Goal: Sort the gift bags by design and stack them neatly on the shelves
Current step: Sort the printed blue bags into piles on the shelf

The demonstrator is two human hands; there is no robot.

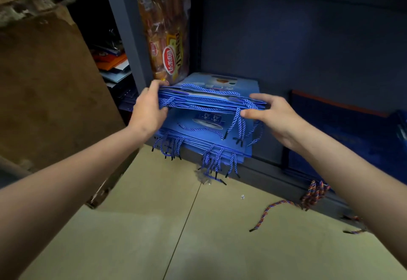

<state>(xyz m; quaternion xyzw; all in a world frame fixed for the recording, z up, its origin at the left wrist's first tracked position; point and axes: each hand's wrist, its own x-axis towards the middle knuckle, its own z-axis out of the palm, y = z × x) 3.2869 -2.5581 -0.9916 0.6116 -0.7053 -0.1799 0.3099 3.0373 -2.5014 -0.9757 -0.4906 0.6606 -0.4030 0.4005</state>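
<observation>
Both hands are gripping a flat bundle of glossy blue paper gift bags (211, 99), its long axis running left to right, rope handles facing the person. The left hand (149, 109) is clenching its left end, the right hand (272, 115) pinching its right end. The bundle is hovering just above one lower stack of matching blue bags (204, 139) lying on the dark grey metal shelf (264, 169), cords dangling over the beige tiled floor (176, 224).
</observation>
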